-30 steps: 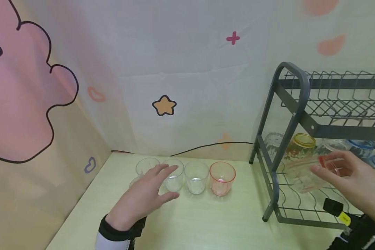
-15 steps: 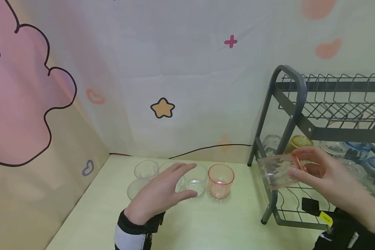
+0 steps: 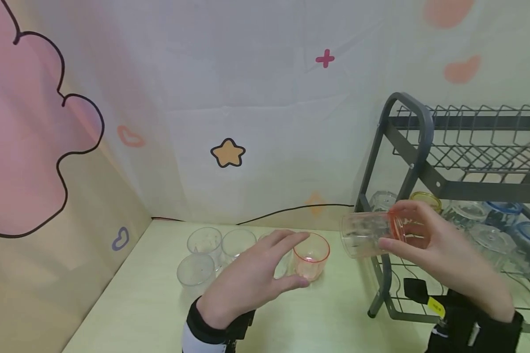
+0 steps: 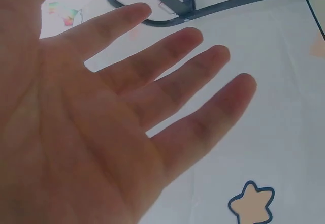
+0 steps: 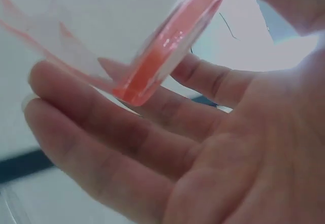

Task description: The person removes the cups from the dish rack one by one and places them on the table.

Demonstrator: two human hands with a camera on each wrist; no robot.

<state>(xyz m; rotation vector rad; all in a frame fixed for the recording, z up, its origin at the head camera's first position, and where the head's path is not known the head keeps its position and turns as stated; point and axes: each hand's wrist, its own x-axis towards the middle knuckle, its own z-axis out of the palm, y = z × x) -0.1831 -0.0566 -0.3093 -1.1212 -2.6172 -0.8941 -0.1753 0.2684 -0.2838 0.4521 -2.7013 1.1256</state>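
Observation:
My right hand (image 3: pixel 428 240) pinches a clear drinking glass (image 3: pixel 363 235) by its orange-red end, thumb on one side and fingers on the other. The glass lies sideways in the air at the rack's left end, its clear end pointing left. In the right wrist view, the red end of the glass (image 5: pixel 165 51) sits close to the palm. My left hand (image 3: pixel 251 282) is over the table, fingers extended and thumb apart, holding nothing. Its fingertips overlap a red-rimmed glass (image 3: pixel 311 267) standing on the table. Another clear glass is partly hidden behind that hand.
Left of the left hand, clear glasses (image 3: pixel 196 270) stand on the pale table (image 3: pixel 128 294). A grey two-tier dish rack (image 3: pixel 417 147) is on the right, with several upturned glasses (image 3: pixel 490 240) on its lower tier. A printed cloth (image 3: pixel 265 117) hangs behind.
My right hand has carried the glass leftward, out from the rack's lower tier, turning it more level. My left hand has moved right, from the clear glasses to the red-rimmed one.

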